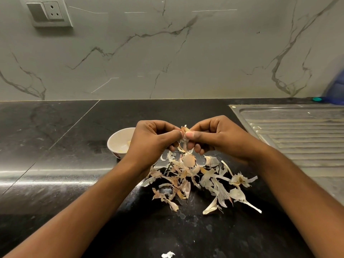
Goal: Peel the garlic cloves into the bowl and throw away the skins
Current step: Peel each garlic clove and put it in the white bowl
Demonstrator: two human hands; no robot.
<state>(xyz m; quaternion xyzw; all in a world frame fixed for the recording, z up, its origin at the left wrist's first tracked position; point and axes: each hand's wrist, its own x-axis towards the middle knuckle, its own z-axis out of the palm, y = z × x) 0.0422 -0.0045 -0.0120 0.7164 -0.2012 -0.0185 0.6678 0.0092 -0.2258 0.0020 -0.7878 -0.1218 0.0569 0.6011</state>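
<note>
My left hand (155, 141) and my right hand (216, 135) meet above the black counter, both pinching one garlic clove (184, 130) between thumbs and fingertips. Papery skin hangs from the clove. Below the hands lies a scattered pile of garlic skins (197, 180) on the counter. A small white bowl (117, 143) stands just left of my left hand, partly hidden by it, with a few pale peeled pieces inside.
A steel sink drainboard (297, 131) fills the right side. A blue object (337, 90) stands at the far right by the marble wall. A wall socket (48, 13) is at the upper left. A stray white scrap (168, 254) lies near the front edge.
</note>
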